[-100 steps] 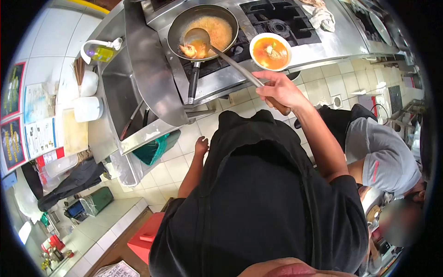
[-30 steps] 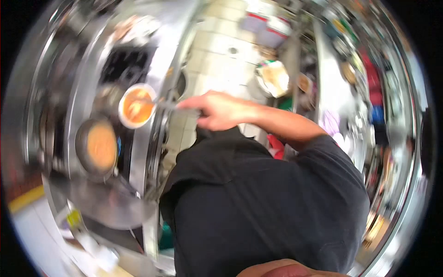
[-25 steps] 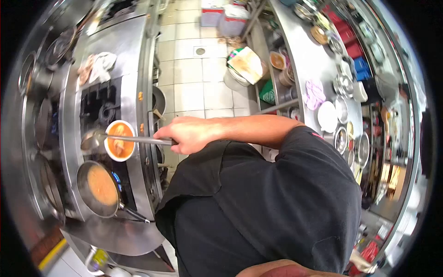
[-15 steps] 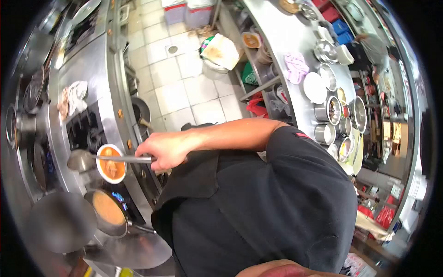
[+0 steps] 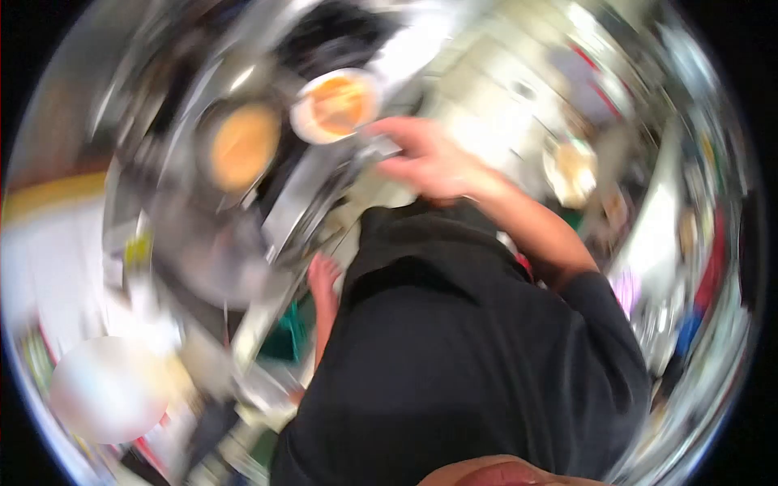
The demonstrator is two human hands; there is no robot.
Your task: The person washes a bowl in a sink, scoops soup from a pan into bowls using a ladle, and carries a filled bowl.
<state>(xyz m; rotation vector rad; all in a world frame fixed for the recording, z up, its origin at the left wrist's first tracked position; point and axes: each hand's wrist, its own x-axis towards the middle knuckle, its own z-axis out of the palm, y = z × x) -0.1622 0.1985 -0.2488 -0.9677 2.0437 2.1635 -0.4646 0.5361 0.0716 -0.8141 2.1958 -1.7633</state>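
The whole view is smeared by motion. My right hand (image 5: 425,158) is closed round the handle of a ladle (image 5: 379,148), a short grey blur at its fingers; the ladle's bowl cannot be made out. Just beyond the fingertips, a white bowl (image 5: 301,121) of orange soup sits at the stove's edge. A pan (image 5: 209,121) with orange-brown liquid lies to the left of it. My left hand (image 5: 324,271) hangs low beside my black clothing, near the counter's front edge, with its fingers too blurred to read and nothing distinct in it.
A dark burner (image 5: 336,36) lies behind the bowl. The curved metal panel (image 5: 207,251) stands near the pan. A green bin (image 5: 284,336) is below the counter edge. Across the tiled floor, a container with a pale top (image 5: 570,170) stands near the opposite metal counter (image 5: 660,219).
The view has swung back toward the wall side, so stove and bowl appear higher and farther right. My left hand has come into view. The ladle no longer shows clearly across the bowl.
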